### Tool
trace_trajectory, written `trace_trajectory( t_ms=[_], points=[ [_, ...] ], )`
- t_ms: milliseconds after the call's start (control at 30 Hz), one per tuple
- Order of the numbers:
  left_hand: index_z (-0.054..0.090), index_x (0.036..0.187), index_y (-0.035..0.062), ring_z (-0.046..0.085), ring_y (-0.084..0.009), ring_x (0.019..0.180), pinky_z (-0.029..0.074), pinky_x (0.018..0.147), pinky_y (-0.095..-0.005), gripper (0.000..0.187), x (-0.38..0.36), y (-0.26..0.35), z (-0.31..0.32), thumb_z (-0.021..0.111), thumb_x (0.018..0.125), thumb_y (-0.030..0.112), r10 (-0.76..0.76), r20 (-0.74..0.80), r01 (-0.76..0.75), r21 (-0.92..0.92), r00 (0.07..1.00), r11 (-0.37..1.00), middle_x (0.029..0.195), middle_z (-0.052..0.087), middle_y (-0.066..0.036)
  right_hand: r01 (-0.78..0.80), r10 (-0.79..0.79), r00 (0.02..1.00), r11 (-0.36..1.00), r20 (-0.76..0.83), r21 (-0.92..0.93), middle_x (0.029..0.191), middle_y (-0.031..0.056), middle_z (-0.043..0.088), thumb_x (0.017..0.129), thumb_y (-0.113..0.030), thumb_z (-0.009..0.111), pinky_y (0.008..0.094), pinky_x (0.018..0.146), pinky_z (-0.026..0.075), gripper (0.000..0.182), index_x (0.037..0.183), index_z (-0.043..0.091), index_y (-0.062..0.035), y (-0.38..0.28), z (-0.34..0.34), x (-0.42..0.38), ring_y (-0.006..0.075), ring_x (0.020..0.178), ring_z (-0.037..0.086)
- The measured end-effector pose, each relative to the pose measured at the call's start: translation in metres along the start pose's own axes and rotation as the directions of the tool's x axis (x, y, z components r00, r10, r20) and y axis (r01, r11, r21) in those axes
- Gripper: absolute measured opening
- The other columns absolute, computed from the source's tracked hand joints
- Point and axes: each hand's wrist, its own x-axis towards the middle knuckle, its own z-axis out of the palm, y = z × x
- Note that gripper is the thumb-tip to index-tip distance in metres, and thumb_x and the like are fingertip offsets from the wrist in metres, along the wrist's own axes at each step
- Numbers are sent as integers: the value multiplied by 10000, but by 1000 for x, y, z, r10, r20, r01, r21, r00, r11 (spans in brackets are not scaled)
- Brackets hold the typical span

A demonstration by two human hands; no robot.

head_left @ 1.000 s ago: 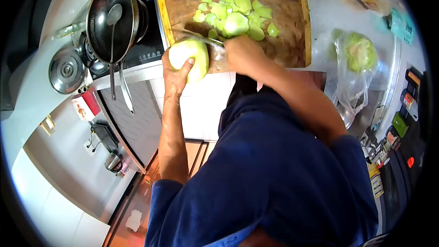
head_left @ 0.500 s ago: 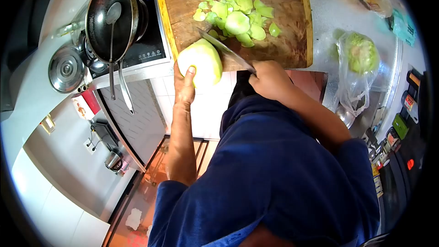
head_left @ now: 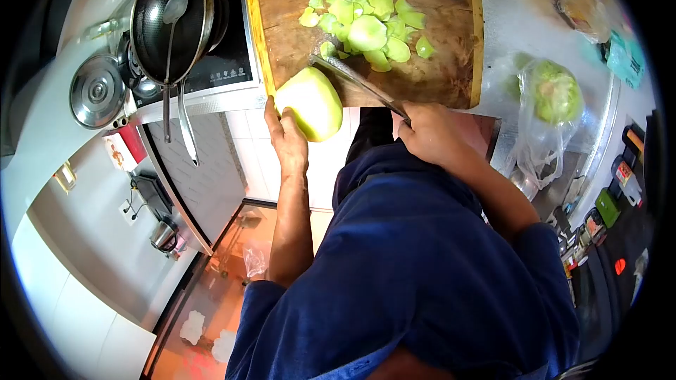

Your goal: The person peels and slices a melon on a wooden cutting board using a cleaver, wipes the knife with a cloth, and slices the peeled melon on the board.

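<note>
A large, round, pale green vegetable, its surface pared smooth, is held at the near left edge of the wooden cutting board. My left hand supports it from the left and below, thumb against its near side and some fingers hidden beneath. In my right hand is the handle of a kitchen knife. Its blade points left and away, close to the vegetable's far right side; whether it touches cannot be made out. Green peelings lie scattered in the middle of the board.
To the left, a wok with a ladle in it stands on the cooktop, beside a steel lid. Rightward on the counter, another green vegetable sits in a clear plastic bag. The board's near edge meets the counter edge.
The vegetable has been turned in my left hand, whose thumb has slid lower off its face. My right hand and the knife have shifted slightly right and toward me. The view has moved a little.
</note>
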Motion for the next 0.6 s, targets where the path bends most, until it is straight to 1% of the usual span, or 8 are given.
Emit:
trace_trajectory(
  t_ms=[67, 100, 133, 200, 367, 467, 533, 600],
  points=[
    [249, 1606, -14, 504, -349, 1364, 390, 1150, -401, 713, -1, 2, 7, 498, 1067, 379, -100, -3, 99, -75, 995, 992, 1497, 480, -301, 10, -10, 1000, 1000, -24, -6, 840, 264, 703, 831, -156, 641, 545, 788, 540, 226, 979, 695, 6, 1, -1, 4, 453, 807, 684],
    [227, 1608, -19, 473, -346, 1397, 355, 1182, -388, 799, -3, -3, 12, 601, 1030, 385, -2, -19, 2, -7, 1000, 1000, 1531, 443, -292, 32, -32, 998, 999, -48, -12, 829, 258, 701, 829, -152, 647, 542, 776, 542, 250, 1021, 700, -1, 3, 2, 4, 445, 803, 685],
    [194, 1607, -39, 448, -359, 1412, 348, 1192, -404, 1013, -4, -8, 17, 794, 906, 380, 97, -18, -94, 129, 995, 987, 1537, 415, -291, 52, -53, 996, 998, -71, -18, 818, 251, 700, 828, -149, 654, 538, 765, 544, 279, 1063, 704, -8, 4, 4, 4, 436, 799, 687],
    [187, 1595, -62, 444, -365, 1404, 355, 1188, -417, 1185, -4, -8, 24, 928, 760, 337, 156, -44, -147, 163, 987, 976, 1522, 405, -286, 73, -75, 996, 996, -45, -47, 816, 243, 700, 825, -145, 658, 533, 751, 547, 305, 1095, 703, -9, 3, 4, 5, 428, 788, 688],
    [184, 1583, -74, 438, -366, 1401, 349, 1193, -419, 1231, -7, -5, 19, 954, 711, 329, 116, -14, -114, 90, 993, 989, 1499, 410, -287, 146, -153, 986, 984, -69, -98, 854, 226, 683, 821, -115, 710, 493, 706, 539, 423, 1223, 681, 13, -9, -1, -1, 401, 776, 681],
    [167, 1590, -61, 460, -338, 1391, 390, 1170, -416, 1237, -3, -19, 18, 952, 708, 310, 164, 7, -163, 142, 986, 976, 1512, 419, -257, 202, -222, 974, 943, -49, -266, 852, 167, 672, 781, -133, 742, 453, 662, 534, 499, 1260, 678, -8, -15, -3, -4, 333, 721, 671],
    [155, 1589, -59, 475, -321, 1378, 404, 1163, -416, 1251, -8, -7, 22, 954, 701, 314, 62, 52, -57, -83, 997, 995, 1495, 438, -236, 281, -326, 943, 881, -60, -381, 756, 125, 652, 819, -127, 637, 432, 586, 526, 408, 1204, 694, -4, -17, -6, 0, 297, 624, 655],
    [156, 1585, -57, 487, -310, 1361, 416, 1153, -413, 1246, -5, -12, 23, 957, 699, 300, 76, 53, -71, -85, 996, 994, 1479, 451, -224, 279, -315, 948, 887, -39, -367, 765, 129, 652, 827, -127, 632, 432, 586, 528, 413, 1216, 688, -1, -17, -8, 3, 301, 631, 658]
  ],
)
